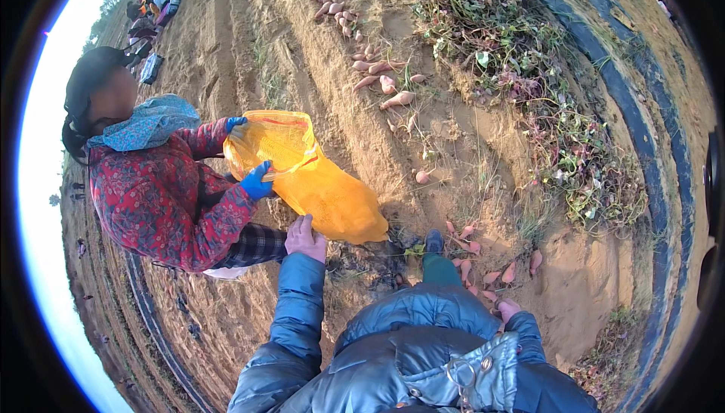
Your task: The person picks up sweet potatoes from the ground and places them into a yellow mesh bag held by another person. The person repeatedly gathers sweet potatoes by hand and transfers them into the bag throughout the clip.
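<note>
Left hand (305, 238) rests against the lower side of the orange mesh sack (317, 186), fingers curled, knuckles up; right hand (507, 309) lies low beside the heap of pink sweet potatoes (483, 262), mostly hidden by the blue sleeve (529, 337), so its grip cannot be told. Sack lies ahead-left, long axis running up-left from the left hand toward the co-worker's blue-gloved hands (257, 181) holding its mouth open; its contents cannot be made out.
</note>
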Demonstrator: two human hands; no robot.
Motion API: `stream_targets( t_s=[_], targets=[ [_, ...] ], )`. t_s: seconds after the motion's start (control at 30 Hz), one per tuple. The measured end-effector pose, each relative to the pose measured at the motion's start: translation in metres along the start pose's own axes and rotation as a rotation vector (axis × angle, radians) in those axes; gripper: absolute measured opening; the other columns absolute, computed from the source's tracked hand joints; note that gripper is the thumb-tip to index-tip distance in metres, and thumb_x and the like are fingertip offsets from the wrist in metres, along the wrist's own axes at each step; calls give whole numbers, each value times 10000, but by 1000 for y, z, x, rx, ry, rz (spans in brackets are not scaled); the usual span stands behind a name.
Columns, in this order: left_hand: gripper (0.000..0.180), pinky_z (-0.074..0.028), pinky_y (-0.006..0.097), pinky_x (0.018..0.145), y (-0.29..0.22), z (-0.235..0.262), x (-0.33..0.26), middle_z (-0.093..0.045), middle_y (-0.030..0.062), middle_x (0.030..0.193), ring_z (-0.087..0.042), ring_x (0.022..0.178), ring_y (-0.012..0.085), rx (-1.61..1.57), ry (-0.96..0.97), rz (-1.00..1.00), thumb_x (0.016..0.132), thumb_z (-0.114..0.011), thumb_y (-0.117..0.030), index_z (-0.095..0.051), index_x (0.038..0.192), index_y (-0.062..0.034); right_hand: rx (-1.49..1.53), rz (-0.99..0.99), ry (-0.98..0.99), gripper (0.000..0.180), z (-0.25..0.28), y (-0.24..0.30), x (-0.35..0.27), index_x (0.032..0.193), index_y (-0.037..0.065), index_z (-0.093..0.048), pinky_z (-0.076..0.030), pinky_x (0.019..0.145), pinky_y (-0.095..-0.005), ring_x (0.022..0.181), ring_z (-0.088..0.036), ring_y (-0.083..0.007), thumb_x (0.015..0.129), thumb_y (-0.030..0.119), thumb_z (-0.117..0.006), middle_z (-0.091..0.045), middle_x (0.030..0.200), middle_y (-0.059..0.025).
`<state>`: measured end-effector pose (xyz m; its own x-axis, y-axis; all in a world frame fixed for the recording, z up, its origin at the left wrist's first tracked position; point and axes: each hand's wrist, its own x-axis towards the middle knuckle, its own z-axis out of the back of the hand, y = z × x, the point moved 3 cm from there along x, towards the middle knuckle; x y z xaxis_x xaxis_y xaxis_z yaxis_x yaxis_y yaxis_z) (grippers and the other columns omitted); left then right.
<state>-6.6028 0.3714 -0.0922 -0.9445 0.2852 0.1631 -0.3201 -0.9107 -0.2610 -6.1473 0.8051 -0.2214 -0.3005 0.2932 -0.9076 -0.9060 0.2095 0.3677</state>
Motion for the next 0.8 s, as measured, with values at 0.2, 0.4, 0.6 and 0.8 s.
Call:
stream_targets(
  t_s=[0.2, 0.4, 0.6, 0.8],
  targets=[
    [532, -439, 485, 998, 19, 7, 2, -589, 201, 1263, -547, 1162, 394, -63, 134, 357, 751, -644, -188, -564, 1268, -95, 78, 108, -74, 359, 37, 128, 36, 1178, 94, -627, -538, 678, -366, 779, -652, -226, 854, 247, -597, -665, 1001, -92],
    [581, -417, 473, 1022, 63, -1, 37, -587, 186, 1257, -536, 1153, 390, -70, 209, 538, 760, -625, -207, -533, 1321, -89, 164, 129, -149, 473, 34, 209, 84, 1280, 65, -573, -528, 696, -368, 807, -651, -216, 846, 230, -664, -667, 1004, -93],
    [601, -382, 471, 1064, 145, -62, 148, -543, 209, 1324, -489, 1229, 398, -180, 277, 505, 793, -615, -233, -493, 1366, -96, 165, 80, -175, 470, -23, 275, 125, 1250, 124, -612, -514, 726, -383, 848, -628, -229, 822, 318, -588, -640, 1076, -62],
    [593, -407, 469, 1033, 233, -97, 272, -545, 241, 1306, -507, 1202, 416, -264, 332, 471, 793, -604, -220, -496, 1358, -75, -3, 46, -152, 357, -156, 404, 149, 1093, 37, -616, -501, 659, -346, 787, -609, -201, 853, 299, -581, -639, 951, -103]
  ],
)
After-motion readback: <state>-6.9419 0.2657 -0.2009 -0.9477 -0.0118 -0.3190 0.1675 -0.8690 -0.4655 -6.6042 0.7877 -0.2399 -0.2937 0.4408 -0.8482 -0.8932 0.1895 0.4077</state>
